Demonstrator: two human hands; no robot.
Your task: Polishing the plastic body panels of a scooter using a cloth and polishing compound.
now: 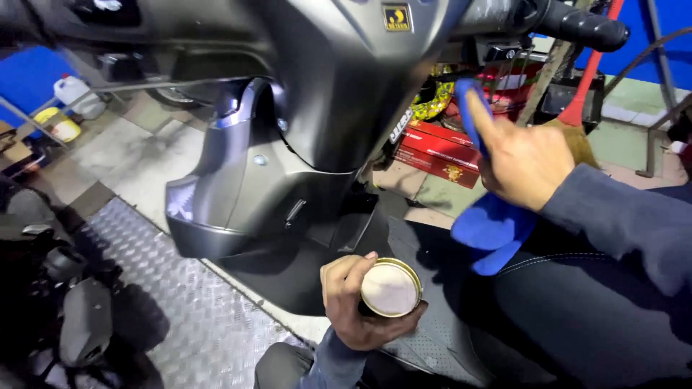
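Note:
My left hand (353, 306) grips a small round tin (391, 288) with a gold rim and a pale waxy surface, held low near the scooter's footboard. My right hand (522, 162) is raised at the right, its index finger wrapped in a blue cloth (494, 230) that hangs down below the hand. The fingertip points up toward the dark grey front panel (317, 94) of a scooter, close to its right edge but apart from it. The scooter's black seat (577, 310) lies under my right forearm.
A black handlebar grip (584, 29) juts out at the top right. Red boxes (440, 151) and a broom (577, 115) stand behind the scooter. A ribbed metal floor plate (173, 288) lies at the left, with a white jug (76, 94) far left.

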